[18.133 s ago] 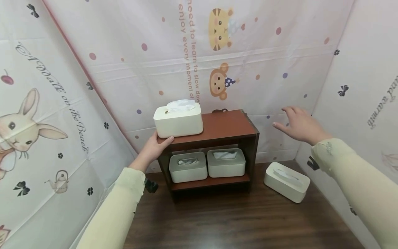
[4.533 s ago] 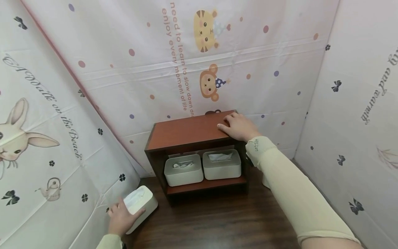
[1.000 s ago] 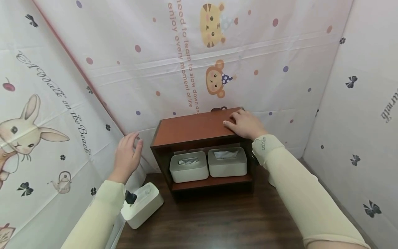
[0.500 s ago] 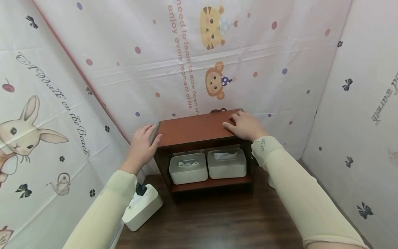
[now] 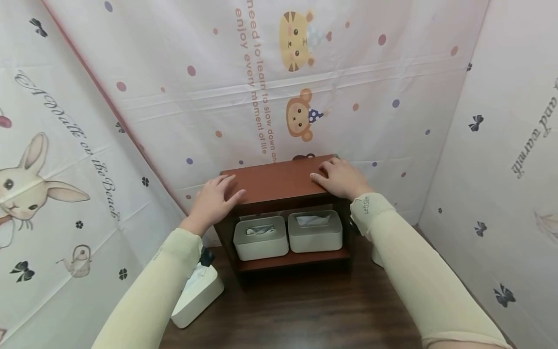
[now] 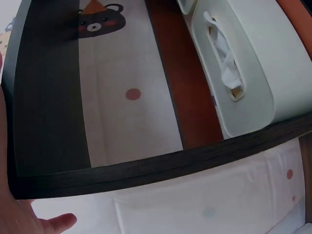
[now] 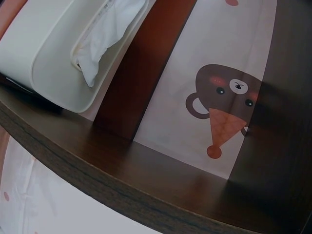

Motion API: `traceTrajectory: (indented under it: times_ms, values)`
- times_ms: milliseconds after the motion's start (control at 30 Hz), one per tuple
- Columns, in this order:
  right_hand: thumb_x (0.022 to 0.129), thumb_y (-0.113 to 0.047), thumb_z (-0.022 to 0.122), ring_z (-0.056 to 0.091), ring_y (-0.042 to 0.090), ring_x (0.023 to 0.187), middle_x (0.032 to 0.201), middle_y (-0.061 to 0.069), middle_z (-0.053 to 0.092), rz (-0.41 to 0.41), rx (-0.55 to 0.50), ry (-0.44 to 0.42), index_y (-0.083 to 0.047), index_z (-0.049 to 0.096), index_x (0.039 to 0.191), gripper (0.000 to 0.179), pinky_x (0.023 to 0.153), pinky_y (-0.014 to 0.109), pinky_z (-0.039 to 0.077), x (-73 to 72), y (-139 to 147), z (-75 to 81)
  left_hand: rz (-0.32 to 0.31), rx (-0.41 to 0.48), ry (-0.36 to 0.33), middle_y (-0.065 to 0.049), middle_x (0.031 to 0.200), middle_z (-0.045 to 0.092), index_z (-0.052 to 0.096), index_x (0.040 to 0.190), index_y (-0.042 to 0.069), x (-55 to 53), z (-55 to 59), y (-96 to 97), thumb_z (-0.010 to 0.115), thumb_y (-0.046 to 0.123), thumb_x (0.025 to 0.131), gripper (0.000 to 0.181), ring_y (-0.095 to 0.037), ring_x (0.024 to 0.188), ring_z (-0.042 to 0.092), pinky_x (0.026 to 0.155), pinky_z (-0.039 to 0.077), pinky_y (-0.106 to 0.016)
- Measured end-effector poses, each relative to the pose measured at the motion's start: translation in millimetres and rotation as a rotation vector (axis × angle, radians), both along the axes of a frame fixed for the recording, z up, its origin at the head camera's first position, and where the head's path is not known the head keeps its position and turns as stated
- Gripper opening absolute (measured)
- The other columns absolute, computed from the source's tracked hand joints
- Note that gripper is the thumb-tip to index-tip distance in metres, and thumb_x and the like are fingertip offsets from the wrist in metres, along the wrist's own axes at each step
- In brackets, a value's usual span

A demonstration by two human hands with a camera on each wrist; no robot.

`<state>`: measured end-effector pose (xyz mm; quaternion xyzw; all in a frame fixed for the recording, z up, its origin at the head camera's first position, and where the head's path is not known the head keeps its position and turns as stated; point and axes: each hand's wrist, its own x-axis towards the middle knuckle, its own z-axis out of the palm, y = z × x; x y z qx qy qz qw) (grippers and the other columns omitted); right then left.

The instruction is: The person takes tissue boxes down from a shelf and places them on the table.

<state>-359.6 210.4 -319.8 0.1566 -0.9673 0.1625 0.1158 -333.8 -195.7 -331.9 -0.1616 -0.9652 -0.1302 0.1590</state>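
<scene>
A small brown shelf unit (image 5: pixel 274 182) stands against the back wall. My left hand (image 5: pixel 214 201) rests on its top's left end, thumb near the front edge. My right hand (image 5: pixel 342 179) lies over the right end, fingers slightly bent. On the lower board sit two white tissue boxes with greyish lids, a left one (image 5: pixel 261 248) and a right one (image 5: pixel 316 238), side by side. In the left wrist view, my left thumb (image 6: pixel 61 223) shows beyond the dark side panel (image 6: pixel 146 170). The right wrist view shows the shelf's inside but no fingers.
Left of the shelf, another white tissue box (image 5: pixel 200 298) lies at an angle on the dark wood surface (image 5: pixel 296 305), partly under my left sleeve. At right, a white box (image 5: pixel 377 257) is mostly hidden by my right arm. Printed cloth walls (image 5: pixel 174 121) enclose the space.
The tissue box on the shelf's top 18 s ago is gone from there; one now lies at left. My left hand left that box and rose onto the shelf's top. My right hand stayed there.
</scene>
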Motion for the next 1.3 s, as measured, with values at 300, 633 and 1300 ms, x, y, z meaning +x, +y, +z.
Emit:
traceTrajectory:
  times_ms: [300,633,1300]
  values:
    - [0.112,-0.064,0.049,0.05,0.045,0.145,0.159,0.022,0.052,0.015,-0.004,-0.006,-0.006,0.062,0.153,0.072,0.119,0.065,0.04,3.8,-8,3.0,-0.034,-0.004,-0.078,-0.016,0.177,0.033,0.041,0.172,0.019,4.9,4.9,-5.9,0.04,0.079,0.106,0.089,-0.043,0.16,0.033,0.126,0.029,-0.067]
    - [0.113,-0.059,0.051,0.049,0.047,0.146,0.16,0.023,0.051,0.025,-0.014,-0.015,-0.006,0.061,0.154,0.068,0.119,0.066,0.039,5.9,-9,1.6,-0.034,-0.034,-0.162,-0.016,0.178,0.031,0.042,0.172,0.021,5.5,7.8,-5.8,0.04,0.081,0.105,0.09,-0.042,0.164,0.025,0.13,0.024,-0.064]
    - [0.114,-0.055,0.052,0.058,0.047,0.136,0.153,0.026,0.058,0.051,0.153,0.019,-0.002,0.063,0.148,0.063,0.112,0.069,0.046,15.4,-7,30.4,-0.051,-0.002,-0.158,-0.015,0.178,0.032,0.044,0.17,0.02,1.7,7.5,-0.1,0.045,0.072,0.109,0.081,-0.041,0.164,0.025,0.128,0.027,-0.064]
